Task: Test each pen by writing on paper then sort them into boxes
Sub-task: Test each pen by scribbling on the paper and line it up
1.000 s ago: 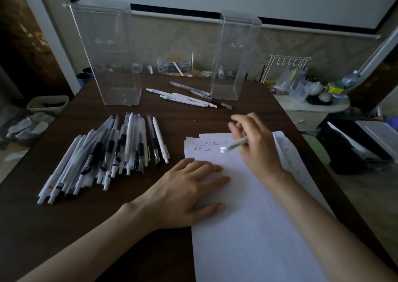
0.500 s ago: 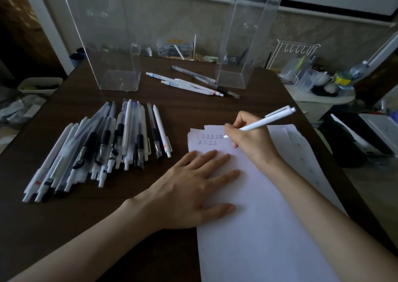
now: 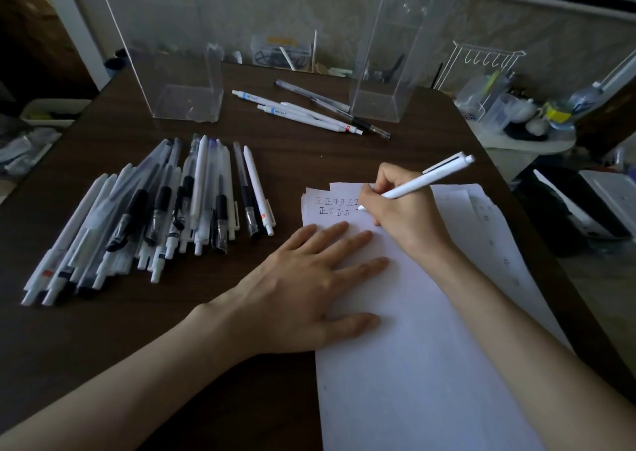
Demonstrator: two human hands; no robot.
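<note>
I held the white pen (image 3: 423,182) in my right hand (image 3: 406,216). My thumb & first fingers pinched it low down, near the tip. My left hand (image 3: 309,278) lay flat w/ fingers straight & spread. It pressed on the paper (image 3: 430,364) so the sheet could not slide.

The pen was over the top left part of the paper. Its tip was at the sheet, just right of the 2nd row of little marks (image 3: 335,212). I could not tell if it touched.

The pen was long & thin. Its long line ran from the tip, low & to the left, up to the click end, high & to the right. So it leaned, not flat & not straight up. The clip sat by the click end.

I think the pen was light & hard, prob. plastic, & would not bend. It looked smooth, so it might slip or roll on the table (image 3: 172,330). Best spot to hold it: low near the tip for writing, the middle for carrying.

The paper looked thin & soft, easy to crease.

A big pile of pens (image 3: 155,209) lay left of the paper. A few more pens (image 3: 309,113) lay btw the left clear box (image 3: 179,72) & the right clear box (image 3: 389,72) at the back.
</note>
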